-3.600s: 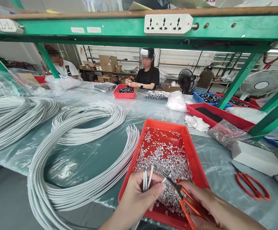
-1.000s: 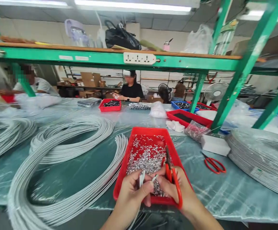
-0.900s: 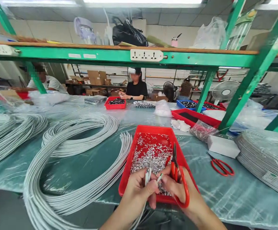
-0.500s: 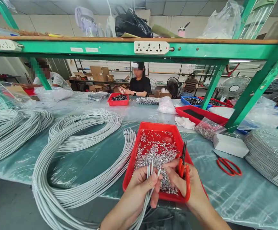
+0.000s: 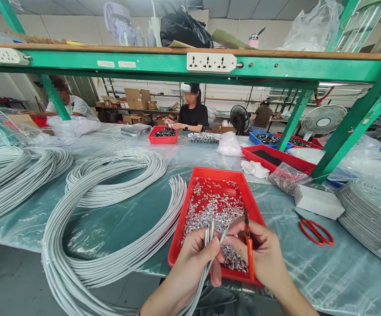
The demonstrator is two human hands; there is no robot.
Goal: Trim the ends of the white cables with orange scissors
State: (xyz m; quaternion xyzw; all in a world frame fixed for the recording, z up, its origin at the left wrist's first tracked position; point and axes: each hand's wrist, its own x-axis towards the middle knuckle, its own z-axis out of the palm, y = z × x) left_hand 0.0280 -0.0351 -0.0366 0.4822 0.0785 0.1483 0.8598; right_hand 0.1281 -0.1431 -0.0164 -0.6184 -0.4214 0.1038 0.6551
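Observation:
My left hand [image 5: 198, 254] pinches several thin white cables [image 5: 203, 281], their ends sticking up between thumb and fingers. Held in my right hand [image 5: 262, 248] are pliers [image 5: 250, 252] with dark jaws and orange-red handles, jaws pointing up. The right thumb and fingertips meet at the tip of one cable leaning right; whatever small piece is there cannot be made out. Both hands are over the near end of a red tray [image 5: 181, 215], where many tiny silvery metal pieces [image 5: 206, 210] lie scattered and heaped.
Large coils of white cable [image 5: 58, 219] cover the left side. Right of the tray lie red-handled scissors [image 5: 315, 230], a white box [image 5: 318, 202] and another coil [image 5: 371, 219]. A green shelf frame [image 5: 137, 66] crosses overhead. People sit beyond the table.
The pliers in my right hand have turned, so they now appear edge-on and more upright. Both hands have shifted slightly right in view, still at the cable ends.

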